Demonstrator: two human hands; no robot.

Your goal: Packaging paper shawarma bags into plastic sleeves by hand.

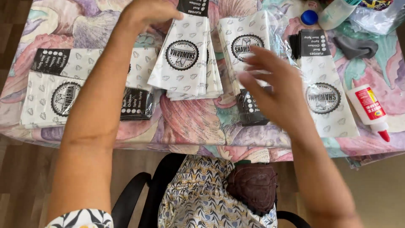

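A person seated at a flower-patterned tabletop (202,126) reaches over stacks of white paper bags with black round emblems. The left hand (147,12) grips the far end of the middle fanned stack (187,59), its fingers curled over the black band at the top edge. The right hand (276,90) hovers blurred, fingers spread and holding nothing, above the neighbouring stack (244,46) in clear wrap. The fanned stack looks loose, so a tug at one end may well slide its bags apart. The right forearm passes near another wrapped stack (322,90) and a glue bottle (370,109) lying close to the near edge, which a sweep could knock off.
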